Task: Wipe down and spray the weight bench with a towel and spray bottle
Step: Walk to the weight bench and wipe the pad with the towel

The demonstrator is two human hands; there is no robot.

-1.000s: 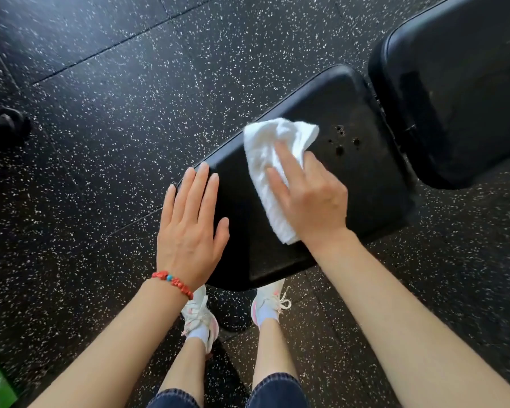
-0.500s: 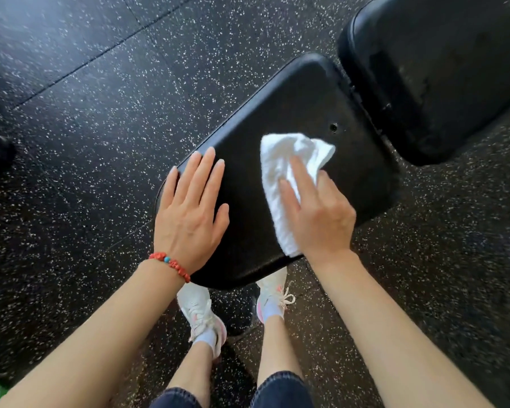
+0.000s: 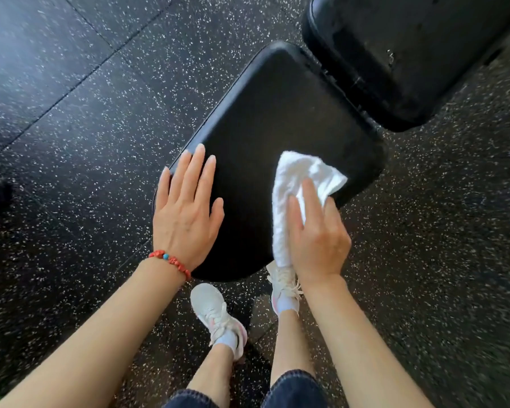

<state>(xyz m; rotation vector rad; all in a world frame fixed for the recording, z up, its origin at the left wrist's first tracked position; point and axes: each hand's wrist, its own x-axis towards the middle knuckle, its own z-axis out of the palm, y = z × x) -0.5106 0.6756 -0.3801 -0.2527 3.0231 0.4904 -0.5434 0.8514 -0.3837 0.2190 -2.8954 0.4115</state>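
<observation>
Wiping is the step in hand: in the head view the right hand (image 3: 318, 231) presses a crumpled white terry towel (image 3: 295, 189) onto the black padded seat of the weight bench (image 3: 277, 113), fingers laid over the cloth and partly curled, with the towel's tail beneath the palm. Across the surface from it, the left hand (image 3: 186, 210), wearing a red beaded bracelet (image 3: 170, 260), lies flat with fingers straight. Smooth matte vinyl with rounded corners should let the cloth glide; next I'd sweep toward the second black pad (image 3: 409, 54) beyond the fingertips. No spray bottle shows.
</observation>
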